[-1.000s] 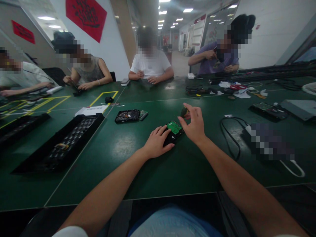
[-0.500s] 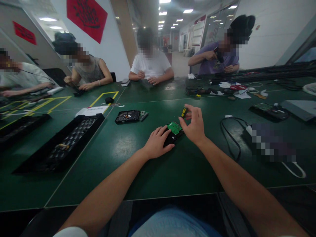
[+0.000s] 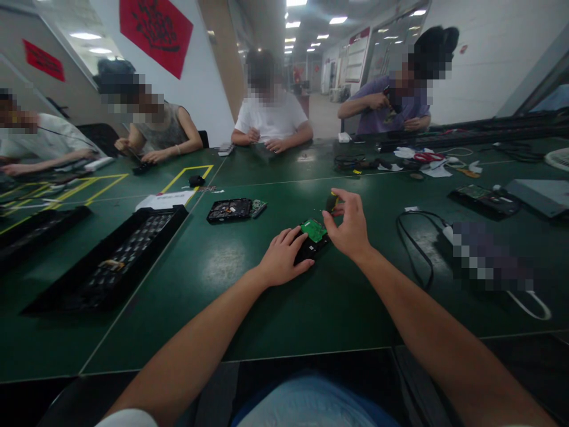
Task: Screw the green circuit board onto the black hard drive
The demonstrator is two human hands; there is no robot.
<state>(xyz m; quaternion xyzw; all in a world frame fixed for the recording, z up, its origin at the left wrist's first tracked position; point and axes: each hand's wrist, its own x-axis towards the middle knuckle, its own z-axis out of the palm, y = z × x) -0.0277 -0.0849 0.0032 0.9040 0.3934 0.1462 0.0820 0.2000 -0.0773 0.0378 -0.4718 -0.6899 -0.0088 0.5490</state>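
My left hand (image 3: pixel 284 258) lies over a black hard drive (image 3: pixel 306 251), gripping its left side, thumb at the near edge. A green circuit board (image 3: pixel 315 229) shows on the drive's top. Just right of it, my right hand (image 3: pixel 349 225) is closed around the black and yellow handle of a screwdriver (image 3: pixel 331 202), which stands roughly upright over the drive's far right edge. The tip of the tool is too small to make out. Left of my hands lies an opened drive (image 3: pixel 230 210) with a small loose circuit board (image 3: pixel 258 207) beside it.
Long black trays (image 3: pixel 111 261) stand at the left, near a white paper sheet (image 3: pixel 164 200). A cable (image 3: pixel 415 246), another drive (image 3: pixel 486 201) and a grey box (image 3: pixel 540 197) lie at the right. Several people sit across the green table (image 3: pixel 222 314).
The screwdriver handle has turned between my right fingers, showing more black and less yellow. Both hands and the drive are in nearly the same place.
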